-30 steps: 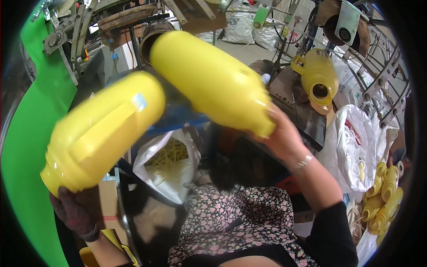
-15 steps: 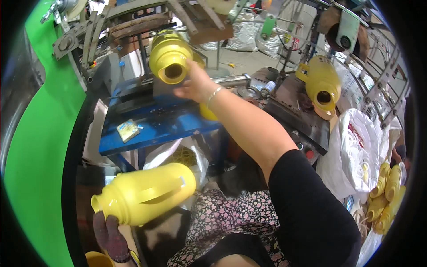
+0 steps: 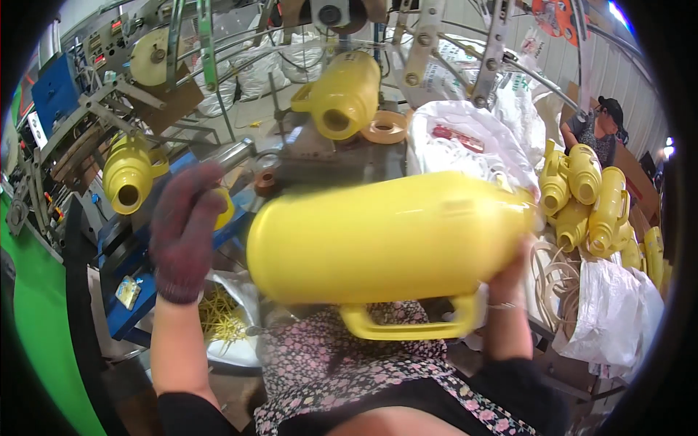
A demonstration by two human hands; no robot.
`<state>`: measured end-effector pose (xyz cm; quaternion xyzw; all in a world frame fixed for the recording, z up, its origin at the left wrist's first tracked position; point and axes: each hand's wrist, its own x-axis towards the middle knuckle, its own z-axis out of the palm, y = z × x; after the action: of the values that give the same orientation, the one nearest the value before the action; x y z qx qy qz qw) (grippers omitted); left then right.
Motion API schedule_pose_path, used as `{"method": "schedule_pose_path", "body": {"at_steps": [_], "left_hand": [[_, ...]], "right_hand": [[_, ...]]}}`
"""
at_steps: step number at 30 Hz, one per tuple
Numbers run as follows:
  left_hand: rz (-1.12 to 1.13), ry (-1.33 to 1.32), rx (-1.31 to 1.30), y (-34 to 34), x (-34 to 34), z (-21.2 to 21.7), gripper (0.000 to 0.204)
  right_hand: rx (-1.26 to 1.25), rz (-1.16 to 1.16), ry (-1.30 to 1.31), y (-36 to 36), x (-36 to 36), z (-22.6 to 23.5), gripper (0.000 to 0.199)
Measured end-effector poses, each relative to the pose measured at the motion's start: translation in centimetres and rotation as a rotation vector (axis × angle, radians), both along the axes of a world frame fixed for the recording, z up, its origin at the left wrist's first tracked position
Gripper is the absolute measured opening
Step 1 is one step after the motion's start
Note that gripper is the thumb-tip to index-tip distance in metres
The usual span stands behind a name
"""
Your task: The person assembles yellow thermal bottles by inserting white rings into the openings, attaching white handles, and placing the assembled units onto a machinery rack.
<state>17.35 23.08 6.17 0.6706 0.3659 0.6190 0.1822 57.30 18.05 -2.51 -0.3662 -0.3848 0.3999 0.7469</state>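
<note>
A large yellow thermos flask body (image 3: 378, 243) lies sideways in front of my chest, blurred by motion. Its handle hangs below and its neck points right. My right hand (image 3: 509, 269) is closed round the neck end, with the fingers partly hidden behind it. My left hand (image 3: 185, 232), in a dark red knitted glove, is raised to the left of the flask's base, apart from it. Its fingers are stretched upward, with nothing seen in them. Past this hand, a small yellow part (image 3: 225, 208) shows at the blue bench.
Yellow flask bodies sit on the left machine (image 3: 125, 174) and the middle machine (image 3: 347, 91). A white sack (image 3: 436, 127) stands behind the held flask. Several flask bodies (image 3: 607, 211) are piled at right, near another person (image 3: 600, 131). A bag of yellow scraps (image 3: 225, 320) lies below.
My view has turned right. The flask from the lower left is now across my front in my right hand. My left hand has let go and risen; my right hand has left the left machine.
</note>
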Motion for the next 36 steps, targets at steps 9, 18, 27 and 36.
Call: {"method": "schedule_pose_path", "body": {"at_steps": [9, 18, 27, 36], "left_hand": [[0.238, 0.669, -0.157, 17.4, 15.5, -3.3, 0.046], [0.346, -0.217, 0.127, -8.5, -5.6, -10.6, 0.044], [0.446, 0.057, -0.236, -22.4, -3.3, -5.4, 0.053], [0.016, 0.981, -0.187, -20.4, -1.8, 0.2, 0.031]], "right_hand": [[-0.331, 0.155, 0.342, -18.3, 11.8, -11.5, 0.048], [-0.288, 0.237, 0.123, -12.5, 9.6, -6.5, 0.065], [-0.368, 0.483, 0.648, 5.8, -15.6, -2.5, 0.042], [-0.249, 0.402, 0.669, 26.5, -17.1, 6.1, 0.060]]}}
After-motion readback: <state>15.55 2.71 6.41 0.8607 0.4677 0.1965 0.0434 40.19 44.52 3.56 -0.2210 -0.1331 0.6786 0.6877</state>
